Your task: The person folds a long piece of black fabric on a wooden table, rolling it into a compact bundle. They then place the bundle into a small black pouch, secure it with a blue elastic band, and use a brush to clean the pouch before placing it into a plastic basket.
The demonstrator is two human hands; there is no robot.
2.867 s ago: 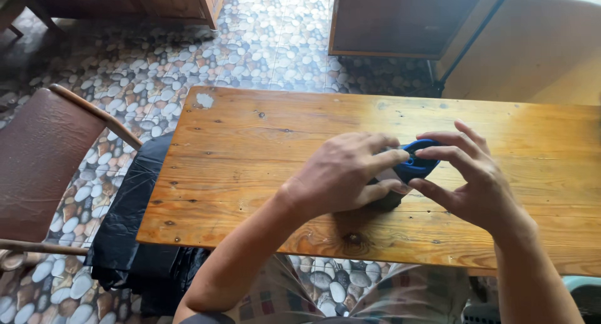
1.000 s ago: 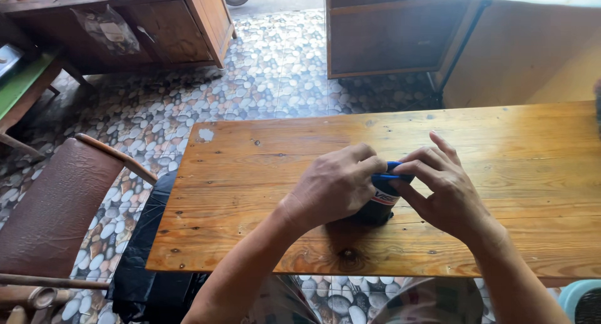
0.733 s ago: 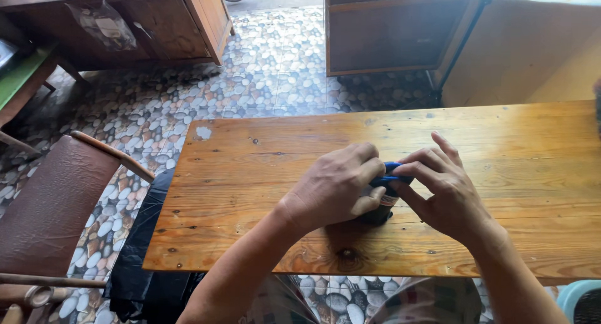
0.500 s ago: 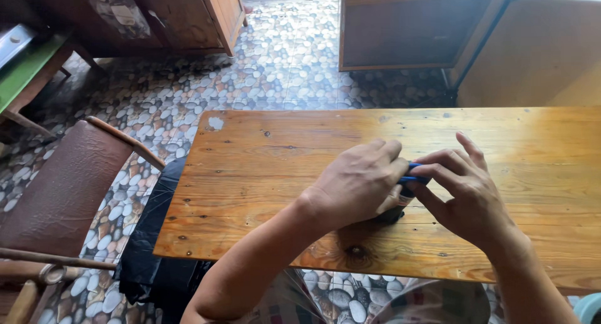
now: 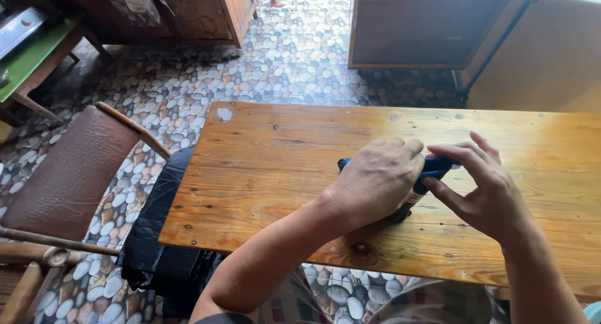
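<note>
At the far left of the frame we see a green table [image 5: 31,58] in the upper corner, with a grey flat box [image 5: 17,31] lying on it. Below it stands a brown padded chair [image 5: 69,174] with a wooden arm. A dark wooden cabinet [image 5: 181,11] sits along the top edge, with a pale picture panel on its front. The floor [image 5: 294,55] is tiled in a pebble pattern. A black plastic sheet [image 5: 156,236] hangs beside the left end of our bench [image 5: 263,167], which is bare varnished wood with a pale patch near its upper left corner.

Toward the centre our left hand [image 5: 375,180] lies cupped over a blue tool [image 5: 432,169], fingers curled around it and pressing it down against the bench. A dark part shows under the palm, with a small red and white label at its side. Just to the right, our right hand [image 5: 485,192] grips the tool's blue end between thumb and fingertips. At upper right stands a dark framed panel [image 5: 426,26] against a tan wall.
</note>
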